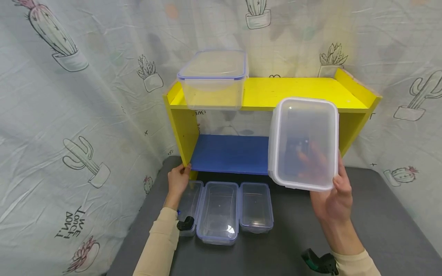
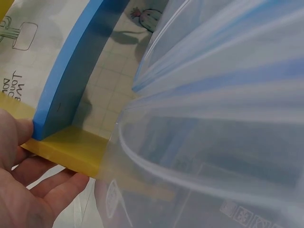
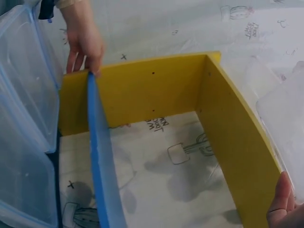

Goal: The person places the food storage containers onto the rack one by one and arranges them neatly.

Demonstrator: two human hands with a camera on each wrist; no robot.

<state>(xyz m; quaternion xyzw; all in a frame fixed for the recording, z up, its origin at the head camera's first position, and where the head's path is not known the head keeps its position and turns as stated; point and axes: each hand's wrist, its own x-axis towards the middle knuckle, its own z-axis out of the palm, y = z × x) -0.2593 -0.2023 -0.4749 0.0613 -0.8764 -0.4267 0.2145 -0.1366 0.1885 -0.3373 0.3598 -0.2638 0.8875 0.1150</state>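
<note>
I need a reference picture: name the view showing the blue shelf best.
The head view: the blue shelf shows its broad top, only its right part hidden by the held box. Left wrist: mainly its left end. Right wrist: a narrow strip, cut off by the bottom edge.

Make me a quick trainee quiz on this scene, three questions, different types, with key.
1. Which hand holds the white-rimmed container, and which grips the yellow side panel?
2. In the head view, where on the yellow top shelf does the blue-rimmed box stand? A) left end B) middle C) right end
3. True or false: only two clear containers sit side by side on the dark tabletop.

Key
1. The right hand holds the container; the left hand grips the panel.
2. A
3. False; there are three, the leftmost partly hidden by the left arm.
</note>
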